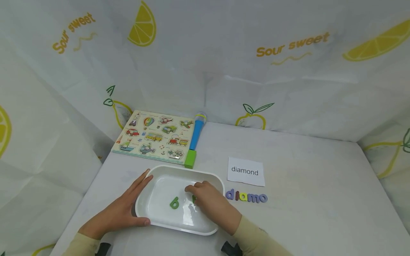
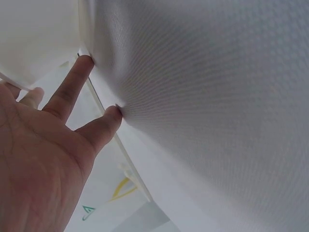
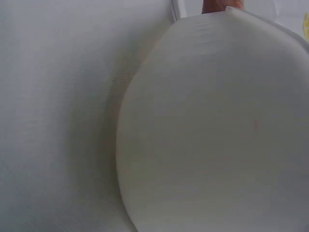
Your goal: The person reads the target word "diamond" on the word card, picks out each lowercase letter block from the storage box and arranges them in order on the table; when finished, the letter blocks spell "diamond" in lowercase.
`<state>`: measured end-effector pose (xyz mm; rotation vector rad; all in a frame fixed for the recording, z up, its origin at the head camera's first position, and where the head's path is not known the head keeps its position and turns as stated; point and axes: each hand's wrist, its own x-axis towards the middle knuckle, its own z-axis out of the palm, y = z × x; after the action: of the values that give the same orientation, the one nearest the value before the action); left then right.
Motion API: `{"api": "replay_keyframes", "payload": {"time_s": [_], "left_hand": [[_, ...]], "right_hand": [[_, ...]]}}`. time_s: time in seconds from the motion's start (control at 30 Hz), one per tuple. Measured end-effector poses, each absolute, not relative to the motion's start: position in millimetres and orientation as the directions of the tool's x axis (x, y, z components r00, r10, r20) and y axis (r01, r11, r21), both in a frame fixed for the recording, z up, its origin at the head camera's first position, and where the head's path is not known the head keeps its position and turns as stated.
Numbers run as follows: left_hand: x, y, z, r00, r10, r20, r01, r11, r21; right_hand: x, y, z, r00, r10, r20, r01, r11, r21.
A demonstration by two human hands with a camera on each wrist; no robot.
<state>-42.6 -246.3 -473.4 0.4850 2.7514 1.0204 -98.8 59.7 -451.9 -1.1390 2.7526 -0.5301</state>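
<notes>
In the head view a white tray (image 1: 160, 217) lies on the table. My left hand (image 1: 120, 209) rests at the tray's left end, its fingers straight and spread, the thumb along the near rim. Inside the tray, my right hand (image 1: 209, 202) has its fingers curled round a green letter (image 1: 194, 198), mostly hidden by the hand. Another green letter (image 1: 174, 203), shaped like a d or b, lies to its left. The left wrist view shows the left hand's fingers (image 2: 72, 87) extended; the tray's outer wall (image 3: 207, 125) fills much of the right wrist view.
Right of the tray, coloured letters (image 1: 253, 198) spell "diamo" below a white card (image 1: 246, 171) reading "diamond". Behind the tray lie a vehicle puzzle board (image 1: 153, 137), a blue toy microphone (image 1: 196, 131) and a green block (image 1: 190, 159). A lemon-print cloth (image 1: 205, 53) hangs behind the table.
</notes>
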Motion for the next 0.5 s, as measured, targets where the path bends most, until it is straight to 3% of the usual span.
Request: {"api": "replay_keyframes", "payload": {"time_s": [0.27, 0.5], "left_hand": [[-42.6, -246.3, -473.3, -0.934, 0.355, -0.038, 0.246, 0.717, 0.652], [-41.9, -246.6, -473.8, -0.935, 0.353, -0.045, 0.234, 0.705, 0.669]], "right_hand": [[-94.7, 55.1, -453.1, -0.726, -0.687, 0.013, -0.66, 0.692, -0.294], [-94.5, 56.9, -446.8, -0.686, -0.727, -0.017, -0.621, 0.598, -0.507]]}}
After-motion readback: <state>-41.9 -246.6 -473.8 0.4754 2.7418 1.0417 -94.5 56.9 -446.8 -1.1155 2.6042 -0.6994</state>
